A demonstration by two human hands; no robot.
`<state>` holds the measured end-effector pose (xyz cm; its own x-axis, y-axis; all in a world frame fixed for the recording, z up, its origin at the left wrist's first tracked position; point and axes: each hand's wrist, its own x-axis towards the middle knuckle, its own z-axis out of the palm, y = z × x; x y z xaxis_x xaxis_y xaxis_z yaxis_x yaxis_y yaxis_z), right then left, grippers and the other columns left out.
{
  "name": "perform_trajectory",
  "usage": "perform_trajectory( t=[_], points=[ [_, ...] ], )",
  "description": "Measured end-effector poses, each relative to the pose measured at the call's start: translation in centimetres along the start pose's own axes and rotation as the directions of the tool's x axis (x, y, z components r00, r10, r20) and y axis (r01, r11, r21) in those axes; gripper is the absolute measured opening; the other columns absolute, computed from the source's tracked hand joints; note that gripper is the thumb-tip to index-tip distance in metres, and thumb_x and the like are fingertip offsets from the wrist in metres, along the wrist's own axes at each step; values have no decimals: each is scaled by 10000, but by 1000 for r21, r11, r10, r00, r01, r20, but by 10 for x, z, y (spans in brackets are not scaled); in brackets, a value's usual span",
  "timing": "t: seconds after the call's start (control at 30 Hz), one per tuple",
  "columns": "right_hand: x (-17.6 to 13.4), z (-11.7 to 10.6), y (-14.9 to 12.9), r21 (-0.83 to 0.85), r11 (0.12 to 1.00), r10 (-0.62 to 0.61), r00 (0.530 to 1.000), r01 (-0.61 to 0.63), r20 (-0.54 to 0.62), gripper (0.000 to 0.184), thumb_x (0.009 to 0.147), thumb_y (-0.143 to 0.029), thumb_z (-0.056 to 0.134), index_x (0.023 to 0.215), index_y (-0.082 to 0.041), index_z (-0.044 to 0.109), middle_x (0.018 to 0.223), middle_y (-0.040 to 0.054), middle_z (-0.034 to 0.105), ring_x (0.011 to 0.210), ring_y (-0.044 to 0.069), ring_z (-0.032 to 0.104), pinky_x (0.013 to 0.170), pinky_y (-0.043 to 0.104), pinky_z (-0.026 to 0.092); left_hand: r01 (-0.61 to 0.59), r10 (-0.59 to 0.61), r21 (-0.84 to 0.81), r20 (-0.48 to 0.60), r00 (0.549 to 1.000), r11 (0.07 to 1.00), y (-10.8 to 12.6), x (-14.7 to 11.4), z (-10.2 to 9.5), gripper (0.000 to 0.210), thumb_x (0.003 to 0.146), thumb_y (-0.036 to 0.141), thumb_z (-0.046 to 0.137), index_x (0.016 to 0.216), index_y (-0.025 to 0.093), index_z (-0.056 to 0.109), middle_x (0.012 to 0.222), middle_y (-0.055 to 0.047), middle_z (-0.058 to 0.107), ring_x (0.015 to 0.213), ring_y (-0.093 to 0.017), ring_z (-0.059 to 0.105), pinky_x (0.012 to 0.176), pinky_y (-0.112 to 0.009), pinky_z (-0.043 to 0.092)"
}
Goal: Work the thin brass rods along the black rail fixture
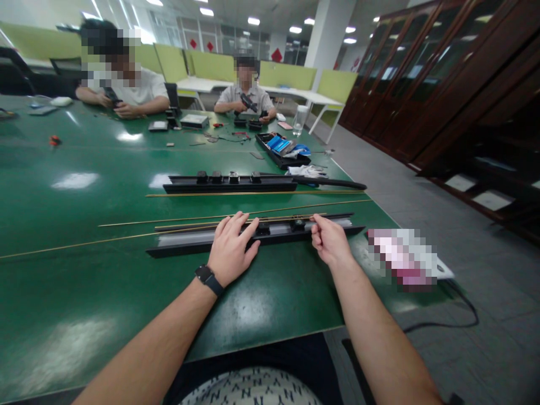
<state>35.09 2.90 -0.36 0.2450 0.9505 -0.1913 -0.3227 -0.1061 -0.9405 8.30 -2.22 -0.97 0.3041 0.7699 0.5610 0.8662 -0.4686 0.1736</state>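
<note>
Pressing black rail [189, 243], both hands [231, 247]

A: Far half of the green tabletop [84, 185]?
B: Second black rail [228, 183], four black blocks on top. One thin brass rod [253, 194] just in front of it.
A: Beyond that?
B: Black tray [283, 151] holding blue packets; clear cup [300, 120] near the far edge.
A: People?
B: Two co-workers seated opposite. Dark wooden cabinets [442, 73] along the right.

Both hands on black rail [253, 235] — brass rods [236, 216] beside.
</note>
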Motion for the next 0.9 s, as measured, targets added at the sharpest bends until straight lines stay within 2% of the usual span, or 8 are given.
perform_trajectory(
  t=[0.2,0.47,0.7,0.9],
  points=[
    [-4,5,-2,-34,999,18,997,-16,69,301,809,-382,795,765,-175,581,524,-48,564,284,37,360,240,141,205,-1,1,9,5,1000,1000,0,0,0,488,948,344,544,1422,229,539,1461,-136,549,1434,-306,434,1197,-510,300],
    [-1,1,-5,59,998,15,999,-12,-43,196,852,-304,749,800,-162,623,501,-60,529,288,39,361,238,141,218,0,-1,15,5,1000,1000,0,0,0,492,953,347,541,1425,209,534,1454,-134,557,1435,-299,432,1201,-498,293],
    [-3,4,-2,1,1000,17,999,-17,42,259,851,-361,767,794,-169,602,521,-45,567,284,38,362,230,139,213,2,-2,18,9,1000,1000,1,1,-1,485,955,350,537,1424,225,538,1461,-136,549,1433,-300,435,1198,-506,292],
    [-1,1,-8,63,998,16,998,-13,-61,192,872,-283,733,786,-162,611,503,-59,531,287,39,365,232,138,215,0,0,2,0,1000,1000,0,0,1,503,945,342,546,1432,214,530,1456,-142,554,1435,-307,433,1196,-510,297]
  ],
)
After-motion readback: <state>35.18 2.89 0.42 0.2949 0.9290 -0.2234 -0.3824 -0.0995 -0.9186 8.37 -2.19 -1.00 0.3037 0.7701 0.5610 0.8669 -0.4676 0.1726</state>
